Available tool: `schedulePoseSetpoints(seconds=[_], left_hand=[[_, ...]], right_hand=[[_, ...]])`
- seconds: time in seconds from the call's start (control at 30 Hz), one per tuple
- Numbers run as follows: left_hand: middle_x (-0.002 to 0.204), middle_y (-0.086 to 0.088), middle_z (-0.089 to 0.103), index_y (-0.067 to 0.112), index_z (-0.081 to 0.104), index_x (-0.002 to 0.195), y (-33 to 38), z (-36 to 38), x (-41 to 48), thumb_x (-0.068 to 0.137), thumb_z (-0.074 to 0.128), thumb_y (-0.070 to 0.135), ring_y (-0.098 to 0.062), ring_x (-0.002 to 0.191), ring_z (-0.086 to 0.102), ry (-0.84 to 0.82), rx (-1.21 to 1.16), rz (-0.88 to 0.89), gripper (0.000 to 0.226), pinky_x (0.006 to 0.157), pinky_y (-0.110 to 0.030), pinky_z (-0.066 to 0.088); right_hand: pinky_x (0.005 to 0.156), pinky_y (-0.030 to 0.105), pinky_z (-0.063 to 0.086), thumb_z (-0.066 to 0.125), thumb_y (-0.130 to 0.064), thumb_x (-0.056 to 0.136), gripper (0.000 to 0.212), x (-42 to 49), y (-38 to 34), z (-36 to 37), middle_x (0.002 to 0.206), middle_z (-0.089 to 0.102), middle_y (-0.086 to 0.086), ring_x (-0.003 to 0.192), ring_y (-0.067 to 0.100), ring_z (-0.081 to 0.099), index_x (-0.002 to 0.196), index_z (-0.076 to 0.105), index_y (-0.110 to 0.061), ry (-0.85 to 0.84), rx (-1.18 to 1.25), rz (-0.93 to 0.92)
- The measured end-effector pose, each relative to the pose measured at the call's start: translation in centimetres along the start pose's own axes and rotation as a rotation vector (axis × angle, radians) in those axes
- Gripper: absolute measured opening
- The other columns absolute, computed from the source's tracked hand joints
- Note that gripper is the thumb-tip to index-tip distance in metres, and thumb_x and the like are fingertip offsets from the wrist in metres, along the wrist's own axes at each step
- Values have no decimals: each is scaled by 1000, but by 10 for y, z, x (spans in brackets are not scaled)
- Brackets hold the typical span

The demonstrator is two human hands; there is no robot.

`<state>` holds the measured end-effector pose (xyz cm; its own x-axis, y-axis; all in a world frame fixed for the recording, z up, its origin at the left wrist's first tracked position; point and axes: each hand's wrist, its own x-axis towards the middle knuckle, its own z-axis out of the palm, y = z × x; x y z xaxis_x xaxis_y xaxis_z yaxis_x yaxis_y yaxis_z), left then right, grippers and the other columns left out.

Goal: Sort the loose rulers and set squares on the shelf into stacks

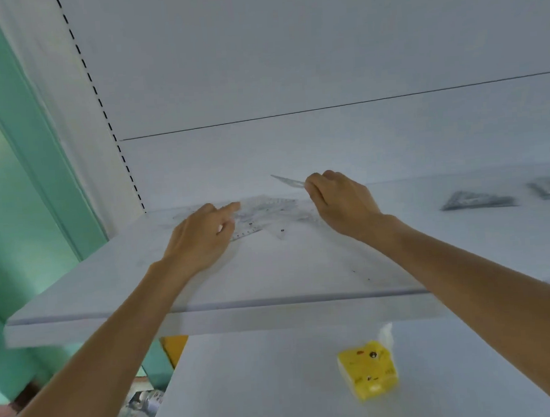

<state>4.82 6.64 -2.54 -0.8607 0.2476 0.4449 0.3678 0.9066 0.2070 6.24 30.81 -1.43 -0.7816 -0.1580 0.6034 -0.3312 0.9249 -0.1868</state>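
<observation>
Fingers of the right hand [341,201] pinch a clear ruler [287,180], lifted off the shelf [271,273] and pointing toward ten o'clock. Left hand [198,237] lies loosely spread, forefinger out, holding nothing, fingertips touching the loose transparent set squares [261,210] scattered at twelve o'clock. Nearer, at five o'clock, a yellow packet [368,368] sits on the lower shelf. Farther off at two o'clock, two sorted stacks [479,199] lie flat.

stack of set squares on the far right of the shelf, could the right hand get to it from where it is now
Probably yes. The right hand is shut on a clear ruler, but bare shelf lies between it and the stack of set squares, with nothing in the way. It would need to reach sideways.
</observation>
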Motion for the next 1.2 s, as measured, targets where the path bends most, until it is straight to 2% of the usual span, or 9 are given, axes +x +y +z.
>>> schedulePoseSetpoints(seconds=[0.17, 0.23, 0.33, 0.5, 0.63, 0.93, 1.03, 1.1, 1.2], left_hand=[[108, -6, 55, 21, 53, 127, 47, 7, -1, 94, 45, 29, -27, 108, 53, -79, -88, 48, 35, 84, -34, 41], [104, -5, 59, 13, 59, 118, 74, 14, 0, 88, 58, 29, -25, 99, 57, -81, -200, 98, 34, 84, -32, 43], [94, -1, 54, 18, 58, 124, 115, 21, 4, 80, 69, 33, -14, 82, 53, -92, -303, 203, 47, 77, -22, 37], [91, 1, 47, 32, 48, 133, 178, 39, 14, 85, 59, 43, -11, 83, 46, -141, -307, 367, 51, 78, -24, 36], [96, 4, 53, 34, 40, 137, 225, 54, 25, 87, 50, 52, -12, 84, 48, -170, -276, 447, 55, 83, -31, 43], [94, 3, 58, 10, 62, 114, 330, 94, 65, 80, 67, 25, -10, 78, 54, -96, -407, 357, 38, 75, -20, 38], [93, 1, 58, 15, 63, 113, 362, 105, 74, 80, 68, 34, -13, 80, 56, -69, -402, 300, 39, 76, -23, 43], [93, 3, 56, 22, 59, 121, 380, 115, 74, 83, 62, 42, -14, 83, 57, -48, -360, 299, 42, 80, -28, 46], [92, 8, 53, 30, 54, 127, 398, 127, 71, 86, 54, 47, -10, 85, 55, 6, -342, 270, 44, 78, -28, 44]], right_hand=[[65, 32, 34, 24, -26, 99, 30, -64, 49, -46, 80, 47, 3, 79, 24, 46, 90, 48, -11, -48, -122, 120], [70, 35, 39, 27, -27, 99, 33, -89, 72, -61, 88, 52, 6, 88, 26, 50, 100, 54, -9, -59, -151, 199], [80, 35, 39, 33, -29, 99, 32, -118, 102, -82, 110, 56, 8, 107, 27, 49, 116, 55, -14, -50, -188, 329], [91, 35, 39, 41, -29, 97, 34, -147, 143, -110, 123, 55, 9, 118, 27, 47, 124, 54, -14, -34, -252, 397], [95, 32, 36, 44, -29, 96, 36, -159, 176, -134, 132, 52, 7, 123, 24, 43, 129, 51, -15, -37, -289, 396], [100, 35, 33, 44, -27, 97, 36, -159, 293, -179, 133, 53, 3, 123, 20, 44, 129, 51, -14, -69, -299, 343], [99, 35, 36, 43, -27, 97, 35, -146, 333, -186, 129, 56, 6, 119, 23, 47, 127, 53, -13, -100, -232, 307], [95, 33, 37, 41, -28, 98, 34, -138, 355, -187, 123, 58, 9, 114, 26, 51, 124, 55, -12, -128, -165, 293], [93, 33, 38, 41, -29, 98, 33, -131, 377, -183, 119, 59, 11, 110, 26, 52, 123, 55, -12, -168, -101, 246]])
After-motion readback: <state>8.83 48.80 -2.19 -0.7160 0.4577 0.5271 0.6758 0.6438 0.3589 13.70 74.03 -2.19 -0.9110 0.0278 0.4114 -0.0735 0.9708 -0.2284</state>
